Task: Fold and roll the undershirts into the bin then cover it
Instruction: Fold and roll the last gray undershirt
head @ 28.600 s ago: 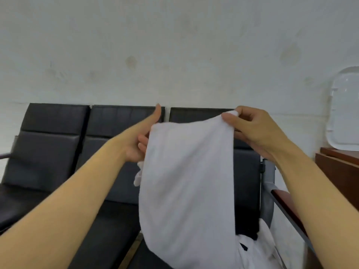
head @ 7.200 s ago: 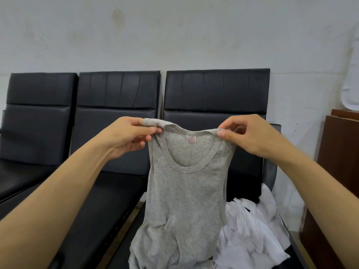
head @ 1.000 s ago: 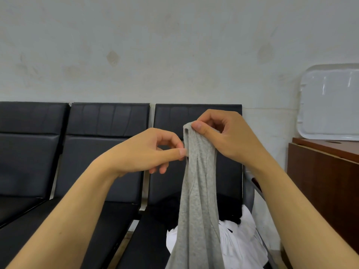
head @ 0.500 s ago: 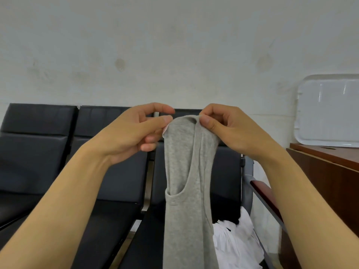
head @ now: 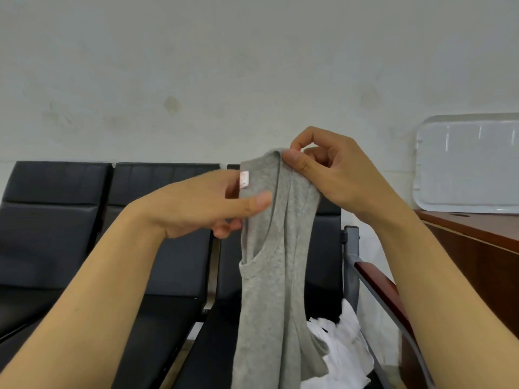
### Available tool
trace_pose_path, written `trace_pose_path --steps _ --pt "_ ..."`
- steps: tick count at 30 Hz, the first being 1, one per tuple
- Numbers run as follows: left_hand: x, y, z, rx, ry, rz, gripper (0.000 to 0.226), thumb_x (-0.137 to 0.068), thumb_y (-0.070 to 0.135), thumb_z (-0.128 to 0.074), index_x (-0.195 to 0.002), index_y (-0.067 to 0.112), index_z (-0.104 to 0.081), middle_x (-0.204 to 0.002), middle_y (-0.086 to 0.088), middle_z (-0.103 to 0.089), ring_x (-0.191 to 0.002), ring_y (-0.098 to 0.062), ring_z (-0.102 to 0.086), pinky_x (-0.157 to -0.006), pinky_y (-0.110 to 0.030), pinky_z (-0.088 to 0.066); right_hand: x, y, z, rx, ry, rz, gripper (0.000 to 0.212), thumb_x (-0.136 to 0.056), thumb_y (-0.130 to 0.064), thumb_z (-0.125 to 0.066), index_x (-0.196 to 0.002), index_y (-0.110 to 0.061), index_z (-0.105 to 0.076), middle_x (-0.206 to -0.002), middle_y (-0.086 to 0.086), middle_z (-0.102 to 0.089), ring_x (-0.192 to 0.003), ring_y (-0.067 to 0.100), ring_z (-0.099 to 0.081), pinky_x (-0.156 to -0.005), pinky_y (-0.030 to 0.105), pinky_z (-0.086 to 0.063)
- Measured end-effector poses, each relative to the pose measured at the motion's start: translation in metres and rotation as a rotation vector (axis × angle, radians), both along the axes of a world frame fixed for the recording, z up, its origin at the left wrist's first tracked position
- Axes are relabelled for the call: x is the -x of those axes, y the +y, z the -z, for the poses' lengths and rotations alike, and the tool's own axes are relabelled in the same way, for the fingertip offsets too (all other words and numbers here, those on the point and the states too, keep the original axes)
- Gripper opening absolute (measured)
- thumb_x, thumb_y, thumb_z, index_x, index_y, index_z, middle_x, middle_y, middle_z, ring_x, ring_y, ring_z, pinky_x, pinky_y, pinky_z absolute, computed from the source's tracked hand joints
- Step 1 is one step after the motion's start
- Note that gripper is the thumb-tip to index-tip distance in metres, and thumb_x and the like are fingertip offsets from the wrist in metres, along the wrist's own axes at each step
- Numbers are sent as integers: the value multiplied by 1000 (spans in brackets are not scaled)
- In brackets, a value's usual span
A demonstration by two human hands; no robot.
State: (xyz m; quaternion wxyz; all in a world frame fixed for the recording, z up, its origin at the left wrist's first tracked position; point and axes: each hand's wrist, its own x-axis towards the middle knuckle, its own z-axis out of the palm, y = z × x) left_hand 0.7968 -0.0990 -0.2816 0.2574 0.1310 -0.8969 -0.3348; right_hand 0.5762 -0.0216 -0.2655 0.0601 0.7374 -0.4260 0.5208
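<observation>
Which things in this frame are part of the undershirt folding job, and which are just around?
Part of the job:
- grey undershirt, pinched by left hand and right hand
- white garments piled on the seat
- white plastic lid leaning on the wall, probably the bin's cover

Just around:
- black bench seats
- brown wooden cabinet

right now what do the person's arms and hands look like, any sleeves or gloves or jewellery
Both forearms are bare up to the frame edge, with no sleeves in view. The left hand and right hand wear no gloves; no rings, watch or bracelet show. The fingernails are short and unpainted.
</observation>
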Motion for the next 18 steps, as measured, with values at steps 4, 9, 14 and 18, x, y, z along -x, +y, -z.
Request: trace_pose_path --steps 4,9,14,18 --pt "9 3 5 102 -287 -36 18 -99 39 -61 -103 26 -73 -65 20 -64 -55 -1 -53 -57 -22 -42 11 -3 1 40 -61 21 28 -98 -40 -68 -94 -13 -67 -69 31 -55 -56 20 -39 -54 24 -33" --pt "11 -11 16 86 -321 -24 22 -101 32 -63 -118 25 -74 -75 16 -69 -60 -9 -53 -54 -22 -42 27 -9 4 56 -94 74 29 -98 -39 -69 -94 -10 -69 -75 36 -59 -60 23 -40 -58 28 -33" --pt "20 -25 27 61 -333 -65 21 -101 41 -61 -97 29 -78 -67 0 -58 -60 -12 -52 -59 -26 -47 36 -16 9 50 -84 121 28 -98 -41 -70 -91 -14 -69 -73 30 -62 -59 19 -43 -57 20 -36" --pt "32 -26 34 31 -319 -52 23 -106 32 -55 -122 26 -70 -112 19 -74 -74 -19 -72 -55 -25 -52 40 -19 10 62 -63 147 27 -97 -43 -69 -92 -16 -69 -68 22 -63 -56 14 -45 -58 20 -38"
